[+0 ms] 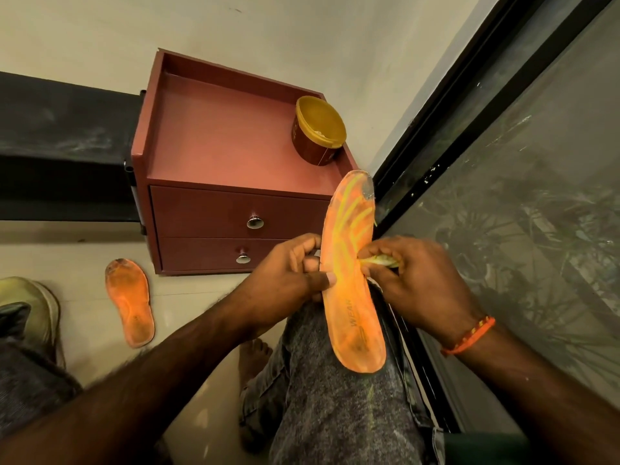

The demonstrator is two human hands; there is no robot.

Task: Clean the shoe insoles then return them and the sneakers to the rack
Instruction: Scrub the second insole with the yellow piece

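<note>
Two hands busy: left hand (285, 273) pinches insole (352, 270); right hand (412, 280) clutches cloth (380, 260). Wipe firmly toward 12 o'clock, supporting underneath.

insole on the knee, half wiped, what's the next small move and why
Probably draw the right hand and its yellow cloth up toward the toe. The insole rests along the knee, gripped at its left edge by the left hand, and a dark grey patch of dirt shows at the toe tip.

Orange, yellow-streaked insole (352, 280); maroon cabinet (214, 135)
</note>
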